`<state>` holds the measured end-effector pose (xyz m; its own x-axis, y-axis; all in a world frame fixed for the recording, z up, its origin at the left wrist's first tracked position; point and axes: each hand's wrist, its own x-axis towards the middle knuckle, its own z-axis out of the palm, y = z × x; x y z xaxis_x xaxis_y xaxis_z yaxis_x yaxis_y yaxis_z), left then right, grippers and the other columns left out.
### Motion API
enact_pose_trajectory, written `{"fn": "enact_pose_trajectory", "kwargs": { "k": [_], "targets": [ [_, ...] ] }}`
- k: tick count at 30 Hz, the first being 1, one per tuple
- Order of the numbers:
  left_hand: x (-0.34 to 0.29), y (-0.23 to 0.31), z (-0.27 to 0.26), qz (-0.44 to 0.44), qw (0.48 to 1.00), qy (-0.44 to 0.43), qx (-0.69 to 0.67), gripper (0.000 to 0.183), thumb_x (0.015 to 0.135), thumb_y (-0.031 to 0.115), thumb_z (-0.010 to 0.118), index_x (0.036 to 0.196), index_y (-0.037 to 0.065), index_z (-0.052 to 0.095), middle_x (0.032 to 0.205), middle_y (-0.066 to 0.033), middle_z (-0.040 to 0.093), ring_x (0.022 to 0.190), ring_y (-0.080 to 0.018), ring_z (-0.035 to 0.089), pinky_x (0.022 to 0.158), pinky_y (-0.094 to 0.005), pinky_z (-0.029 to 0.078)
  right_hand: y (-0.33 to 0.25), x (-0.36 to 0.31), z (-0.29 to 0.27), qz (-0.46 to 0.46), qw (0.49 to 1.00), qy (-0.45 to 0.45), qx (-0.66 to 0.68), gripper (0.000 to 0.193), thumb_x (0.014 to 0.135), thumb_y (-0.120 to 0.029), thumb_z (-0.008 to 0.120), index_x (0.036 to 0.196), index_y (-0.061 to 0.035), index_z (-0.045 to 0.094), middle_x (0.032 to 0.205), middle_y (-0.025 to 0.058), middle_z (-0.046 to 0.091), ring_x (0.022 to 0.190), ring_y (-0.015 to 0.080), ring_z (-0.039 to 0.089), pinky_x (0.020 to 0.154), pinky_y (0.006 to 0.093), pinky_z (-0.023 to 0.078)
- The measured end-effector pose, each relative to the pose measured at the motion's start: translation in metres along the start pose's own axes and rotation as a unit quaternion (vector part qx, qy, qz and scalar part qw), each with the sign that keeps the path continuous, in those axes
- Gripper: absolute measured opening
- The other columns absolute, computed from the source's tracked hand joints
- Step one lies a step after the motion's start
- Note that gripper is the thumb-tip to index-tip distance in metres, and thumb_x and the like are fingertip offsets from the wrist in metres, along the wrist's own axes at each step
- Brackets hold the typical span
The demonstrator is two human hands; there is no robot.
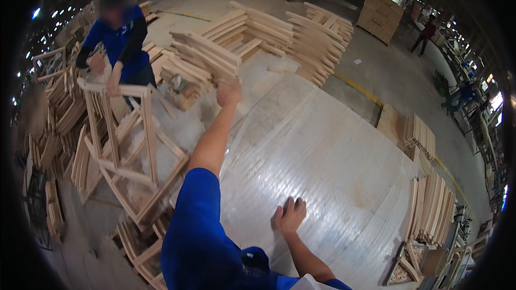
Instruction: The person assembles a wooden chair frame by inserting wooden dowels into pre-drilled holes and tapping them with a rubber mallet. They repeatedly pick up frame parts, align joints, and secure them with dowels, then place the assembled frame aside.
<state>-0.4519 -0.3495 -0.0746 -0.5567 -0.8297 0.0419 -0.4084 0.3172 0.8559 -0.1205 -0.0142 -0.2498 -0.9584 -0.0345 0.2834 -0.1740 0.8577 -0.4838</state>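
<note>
My left arm reaches far across the table, and my left hand [229,92] is closed at the near end of a pale wooden slat [207,56] at the edge of a pile. Its fingertips are partly hidden against the wood. Closer in, my right hand [292,216] rests palm down on the table [322,145], which is covered with clear plastic sheet. Its fingers are apart and hold nothing. Across to the left, a co-worker in a blue shirt [121,43] grips the top of a wooden frame [126,174] with both hands.
Slats are stacked at the table's far edge [320,43]. More bundles [432,209] stand along the right edge, beside a tray of small wood pieces [403,271]. Loose frames and parts [59,113] crowd the left floor. A large carton [380,15] and other people are farther off.
</note>
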Motion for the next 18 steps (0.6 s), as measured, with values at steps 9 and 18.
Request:
{"fn": "enact_pose_trajectory", "kwargs": {
  "k": [9,18],
  "targets": [
    [0.209,0.024,0.043,0.011,0.995,-0.042,0.091,0.077,0.087,0.067,0.069,0.11,-0.005,0.078,0.113,-0.0238,0.075,0.112,-0.0382,0.07,0.098,-0.0448,0.051,0.002,0.017,0.024,0.045,0.997,-0.046,-0.044,0.052,0.086,-0.03,0.066,0.133,-0.0076,0.063,0.144,0.0272,0.047,0.14,0.0517,0.036,0.116,0.0642,0.023],
    [0.233,0.034,0.097,-0.079,0.992,-0.046,0.087,0.046,0.093,0.04,0.068,0.105,-0.004,0.077,0.112,-0.0215,0.076,0.107,-0.0331,0.073,0.092,-0.046,0.053,0.005,0.023,0.016,0.066,0.994,-0.046,-0.078,0.046,0.086,-0.032,0.066,0.127,-0.0111,0.068,0.141,0.0233,0.051,0.138,0.0476,0.039,0.114,0.062,0.027]
  ]
}}
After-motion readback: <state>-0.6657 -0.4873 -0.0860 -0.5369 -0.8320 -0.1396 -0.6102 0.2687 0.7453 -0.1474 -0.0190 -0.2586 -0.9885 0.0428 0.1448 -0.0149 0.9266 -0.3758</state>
